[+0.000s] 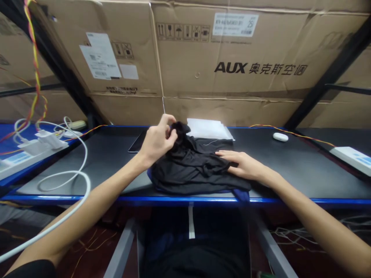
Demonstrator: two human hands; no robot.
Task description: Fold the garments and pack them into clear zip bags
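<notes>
A crumpled black cloth [194, 170] lies at the front middle of the dark tabletop, with dark blue fabric showing at its lower edge. My left hand [160, 137] is closed on the cloth's upper left part and holds a bunched piece raised. My right hand [242, 164] rests on the cloth's right side, its fingers stretched over the fabric and its thumb partly among the folds. Behind the cloth lies a white sheet or packet [207, 128]. A dark flat device [136, 143] is partly hidden behind my left hand.
Power strips stand at the left [34, 152] and right [355, 160]. A white cable [84, 181] loops over my left forearm. A small white case [280, 137] sits at the back right. Large cardboard boxes [188, 85] form the back, between dark metal posts.
</notes>
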